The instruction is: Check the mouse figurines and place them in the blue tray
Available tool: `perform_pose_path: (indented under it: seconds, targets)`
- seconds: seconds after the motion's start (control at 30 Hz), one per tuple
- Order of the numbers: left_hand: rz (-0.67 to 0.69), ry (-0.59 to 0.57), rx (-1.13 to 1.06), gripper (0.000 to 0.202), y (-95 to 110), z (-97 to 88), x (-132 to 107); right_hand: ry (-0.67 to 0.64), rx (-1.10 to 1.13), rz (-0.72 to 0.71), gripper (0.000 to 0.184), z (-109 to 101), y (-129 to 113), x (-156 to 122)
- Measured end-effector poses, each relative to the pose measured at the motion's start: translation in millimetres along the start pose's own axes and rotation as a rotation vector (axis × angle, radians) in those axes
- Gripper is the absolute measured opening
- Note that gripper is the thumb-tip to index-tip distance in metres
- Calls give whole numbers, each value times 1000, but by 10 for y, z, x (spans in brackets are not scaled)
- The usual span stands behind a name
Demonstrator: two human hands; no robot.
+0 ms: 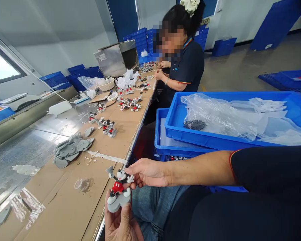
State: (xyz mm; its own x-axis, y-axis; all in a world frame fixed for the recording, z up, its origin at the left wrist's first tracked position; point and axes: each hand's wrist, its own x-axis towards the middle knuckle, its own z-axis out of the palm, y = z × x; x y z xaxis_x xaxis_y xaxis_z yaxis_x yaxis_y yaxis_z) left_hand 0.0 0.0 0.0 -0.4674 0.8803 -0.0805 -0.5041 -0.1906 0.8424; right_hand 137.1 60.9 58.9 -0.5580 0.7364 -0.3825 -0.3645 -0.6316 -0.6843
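My left hand holds the grey heart-shaped base of a small mouse figurine with red shorts, thumb pressed on the base's front. My right hand reaches in from the right and pinches the figurine's raised arm beside its head. Both hands hover at the near edge of the cardboard-covered workbench, above my lap.
A pile of grey heart bases and a small clear cup lie on the bench. Finished figurines stand further along. A co-worker sits at the far end. Stacked blue crates with plastic bags stand at right.
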Motion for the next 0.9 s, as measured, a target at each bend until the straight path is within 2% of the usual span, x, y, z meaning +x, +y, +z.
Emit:
perform_pose_path:
  seconds: [0.17, 0.3, 0.47, 0.6, 0.77, 0.9]
  targets:
    - [11, 25, 13, 57, 21, 33, -7, 15, 23, 58, 29, -15, -10, 21]
    - [-12, 58, 0, 54, 45, 62, -10, -24, 2, 75, 31, -11, -26, 17]
    - [-16, 86, 24, 44, 34, 82, -3, -2, -114, -82, 36, 31, -63, -51]
    - [13, 72, 41, 48, 30, 78, -3, 46, -185, -221, 50, 53, -69, -60]
    - [27, 44, 57, 55, 5, 47, -11, 22, -175, -317, 50, 66, -10, 41]
    - [-7, 66, -24, 51, -3, 36, -3, -16, -185, -354, 56, 128, 38, 40]
